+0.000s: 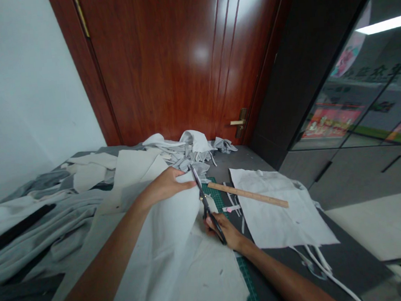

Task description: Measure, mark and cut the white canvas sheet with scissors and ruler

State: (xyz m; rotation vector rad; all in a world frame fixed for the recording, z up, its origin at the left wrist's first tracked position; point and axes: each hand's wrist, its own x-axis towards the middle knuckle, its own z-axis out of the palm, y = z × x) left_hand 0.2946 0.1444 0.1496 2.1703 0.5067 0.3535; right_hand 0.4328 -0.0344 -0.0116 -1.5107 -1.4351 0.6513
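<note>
My left hand (166, 185) pinches the raised edge of a large sheet of white fabric (167, 251) and holds it up off the table. My right hand (225, 230) grips black-handled scissors (205, 201), blades pointing away from me along the fabric's lifted edge, close to the left fingertips. Under the fabric lies a green cutting mat (249, 282). A wooden ruler (248, 194) rests just right of the scissors, partly on a second white fabric piece (279, 214).
A heap of white and grey fabric scraps (187, 154) sits at the table's far end before a red-brown door (178, 58). Grey cloth (35, 230) covers the left side. Thin white strips (319, 262) trail on the dark table (353, 259) at right.
</note>
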